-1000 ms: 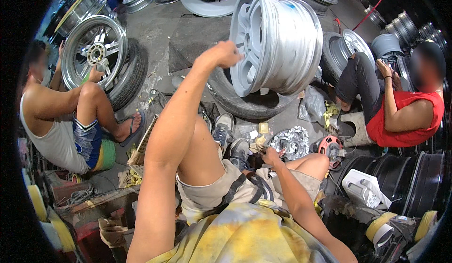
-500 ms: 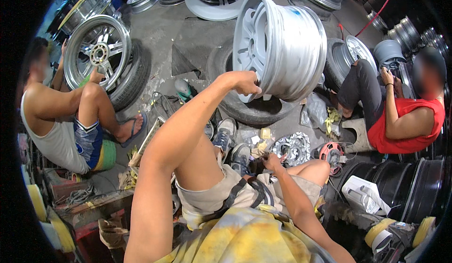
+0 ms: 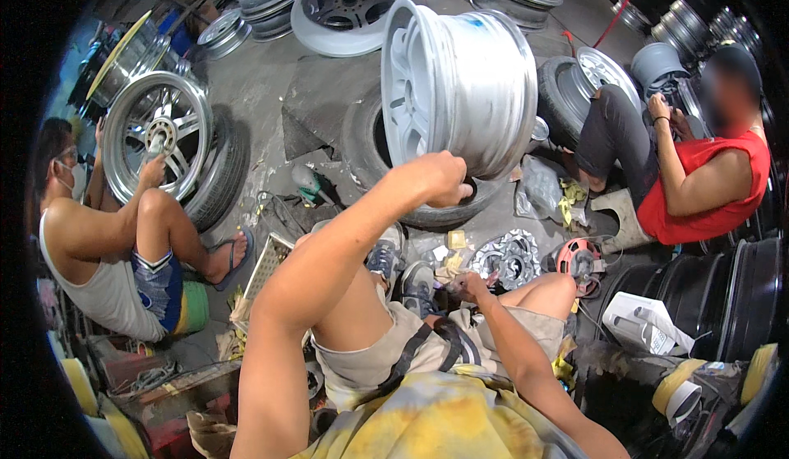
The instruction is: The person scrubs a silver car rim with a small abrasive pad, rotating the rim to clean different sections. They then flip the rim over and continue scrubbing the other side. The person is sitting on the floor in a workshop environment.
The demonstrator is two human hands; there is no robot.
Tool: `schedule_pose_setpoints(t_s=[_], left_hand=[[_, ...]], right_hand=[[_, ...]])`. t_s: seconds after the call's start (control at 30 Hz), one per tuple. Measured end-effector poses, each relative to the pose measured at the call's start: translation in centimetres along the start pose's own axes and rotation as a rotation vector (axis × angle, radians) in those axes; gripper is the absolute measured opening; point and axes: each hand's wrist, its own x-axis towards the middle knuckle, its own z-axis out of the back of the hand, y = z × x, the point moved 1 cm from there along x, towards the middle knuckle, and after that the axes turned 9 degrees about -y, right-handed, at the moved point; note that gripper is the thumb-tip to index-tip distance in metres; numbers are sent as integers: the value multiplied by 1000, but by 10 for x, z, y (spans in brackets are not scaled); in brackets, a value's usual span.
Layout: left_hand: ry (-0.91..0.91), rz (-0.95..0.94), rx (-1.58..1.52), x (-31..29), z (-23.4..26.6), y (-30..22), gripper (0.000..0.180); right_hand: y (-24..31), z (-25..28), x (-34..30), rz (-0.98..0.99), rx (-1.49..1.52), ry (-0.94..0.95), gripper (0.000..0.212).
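Note:
A silver alloy wheel rim [image 3: 493, 81] stands on its edge on a black tyre [image 3: 362, 147] that lies flat on the floor in front of me. My left hand [image 3: 446, 179] is closed at the lower edge of the rim, its knuckles toward me. Whatever its fingers hold, if anything, is hidden. Low between my knees, my right hand [image 3: 470, 288] is closed with the fingers curled inward, and I cannot make out what is in it. Beside it lie paper scraps [image 3: 450, 268] and a round, silver patterned piece [image 3: 508, 259].
On the left a seated person [image 3: 99, 245] handles a chrome wheel [image 3: 156, 134] leaning on a tyre. Another person in red [image 3: 707, 179] sits on the right. Black rims [image 3: 699, 303], a white box [image 3: 645, 323] and a green power tool [image 3: 308, 184] lie around me.
My left hand has moved from the rim's spoked face to its lower edge, nearer me. The view has shifted slightly. The left person's hand has moved toward the chrome wheel's hub.

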Motion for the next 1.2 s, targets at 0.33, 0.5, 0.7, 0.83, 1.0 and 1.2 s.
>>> schedule_pose_setpoints(t_s=[0.33,0.5,0.7,0.83,1.0,1.2], left_hand=[[124,-268,112,17,-41,-63,42],[107,-161,44,20,-24,-53,37],[54,-68,193,28,-10,-24,37],[83,-82,82,29,-15,-30,39],[77,-110,124,35,-20,-35,40],[41,-137,127,29,-18,-35,38]], right_hand=[[115,46,7,-249,-222,-108,28],[155,20,12,-200,-125,-156,30],[168,-17,0,-163,-298,-97,25],[178,31,0,-235,-354,-131,16],[140,85,22,-300,-622,-99,21],[102,100,-4,-188,-968,-32,21]])
